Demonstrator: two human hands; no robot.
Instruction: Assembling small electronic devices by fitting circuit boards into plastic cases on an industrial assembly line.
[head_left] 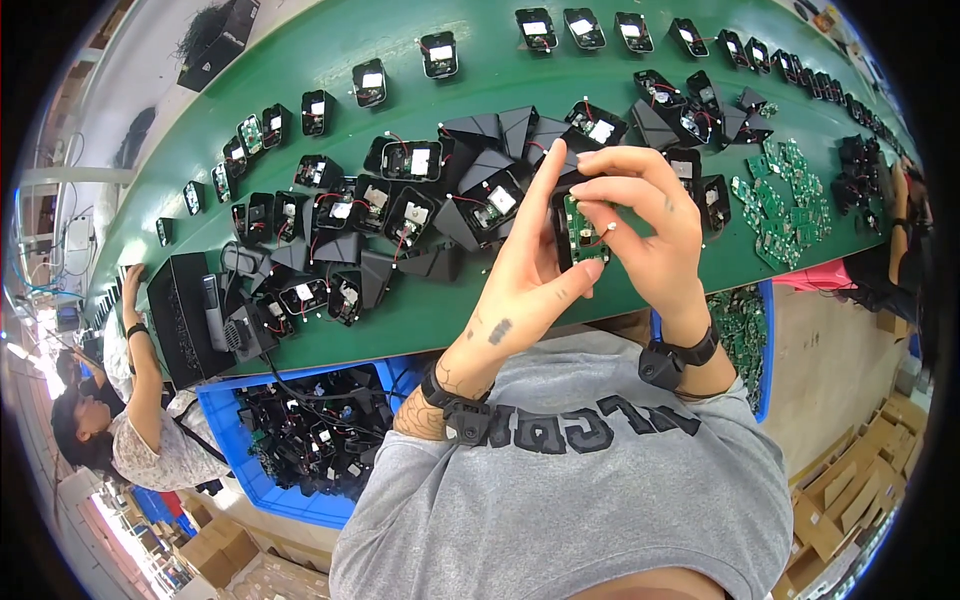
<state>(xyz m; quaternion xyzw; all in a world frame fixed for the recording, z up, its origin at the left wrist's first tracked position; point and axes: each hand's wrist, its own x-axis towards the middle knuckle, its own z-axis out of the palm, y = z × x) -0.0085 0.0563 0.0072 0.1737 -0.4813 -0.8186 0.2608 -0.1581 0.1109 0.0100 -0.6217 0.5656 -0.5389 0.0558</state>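
Above the table's near edge, my left hand (535, 275) grips a small black plastic housing (561, 236) from the side, its thumb across the lower end. Inside the housing sits a green circuit board (574, 238), tilted steeply toward me. My right hand (655, 225) is closed at the board's upper part, thumb and index finger pinched together there. A short red wire with a white connector (611, 228) sticks out beside the right thumb. The far side of the housing is hidden by my fingers.
Black housings (410, 215) crowd the green table (480, 75), with a spaced row along its far side. Loose circuit boards (785, 200) are heaped at right. Blue bins (285, 505) stand below the near edge. Other people work at far left (145, 400) and far right (900, 220).
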